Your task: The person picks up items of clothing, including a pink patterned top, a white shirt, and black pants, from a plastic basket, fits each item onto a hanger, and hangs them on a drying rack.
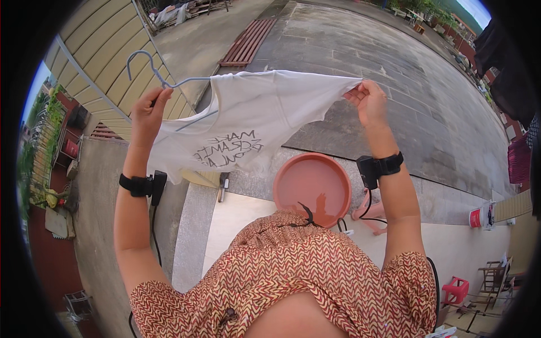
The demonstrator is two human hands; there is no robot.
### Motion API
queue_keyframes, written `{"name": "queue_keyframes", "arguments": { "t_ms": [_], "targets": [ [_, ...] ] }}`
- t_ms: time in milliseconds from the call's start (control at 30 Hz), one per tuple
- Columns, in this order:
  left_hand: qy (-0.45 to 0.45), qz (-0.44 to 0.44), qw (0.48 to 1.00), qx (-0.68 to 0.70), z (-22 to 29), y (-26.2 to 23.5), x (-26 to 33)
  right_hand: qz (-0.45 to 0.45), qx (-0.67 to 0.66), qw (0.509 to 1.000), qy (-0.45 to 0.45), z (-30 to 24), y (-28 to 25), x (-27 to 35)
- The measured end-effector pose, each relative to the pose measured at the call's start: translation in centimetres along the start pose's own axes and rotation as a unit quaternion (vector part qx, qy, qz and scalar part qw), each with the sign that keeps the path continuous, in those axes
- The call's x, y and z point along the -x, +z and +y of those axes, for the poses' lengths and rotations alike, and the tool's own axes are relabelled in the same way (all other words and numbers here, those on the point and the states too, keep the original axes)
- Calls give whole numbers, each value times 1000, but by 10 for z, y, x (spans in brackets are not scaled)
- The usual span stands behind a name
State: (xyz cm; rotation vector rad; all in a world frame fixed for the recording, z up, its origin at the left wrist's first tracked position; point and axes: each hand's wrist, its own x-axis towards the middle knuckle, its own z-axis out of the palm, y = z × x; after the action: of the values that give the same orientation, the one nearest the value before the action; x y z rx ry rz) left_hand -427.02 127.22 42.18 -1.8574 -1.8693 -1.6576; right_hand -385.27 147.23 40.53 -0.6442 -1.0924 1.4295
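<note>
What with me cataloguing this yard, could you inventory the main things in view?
Lettered cloth shirt: one, white, upper centre
Hooked hanger: one, grey-blue, partly in shirt
Round plastic basin: one, terracotta, below the shirt
Long slatted platform: one, dark red, top
Ribbed panel: one, beige, upper left
Round bucket: one, white and red, right
Hanging cloths: count unclear, black and magenta, right edge
Wrist straps: two, black, left and right
Zigzag top: one, red and cream, bottom centre
Left grip: one bare hand, on the hanger
Right grip: one bare hand, on the shirt
</note>
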Motion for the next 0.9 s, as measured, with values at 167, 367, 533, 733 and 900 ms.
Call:
{"name": "queue_keyframes", "arguments": {
  "t_ms": [167,367,533,733,900],
  "targets": [
    [4,4,999,33,-4,1,-3,84,-20,996,28,1,-18,-11],
    [9,-19,997,78,-3,8,-7,59,147,986,54,-6,-65,-13],
    [-7,-65,994,88,1,11,-13,51,402,912,71,-7,-47,8],
    [28,-66,992,108,17,30,-22,-152,538,796,-232,-27,46,49],
    [26,-124,991,54,30,28,-38,-325,555,744,-180,-26,73,46]
  ]
}}
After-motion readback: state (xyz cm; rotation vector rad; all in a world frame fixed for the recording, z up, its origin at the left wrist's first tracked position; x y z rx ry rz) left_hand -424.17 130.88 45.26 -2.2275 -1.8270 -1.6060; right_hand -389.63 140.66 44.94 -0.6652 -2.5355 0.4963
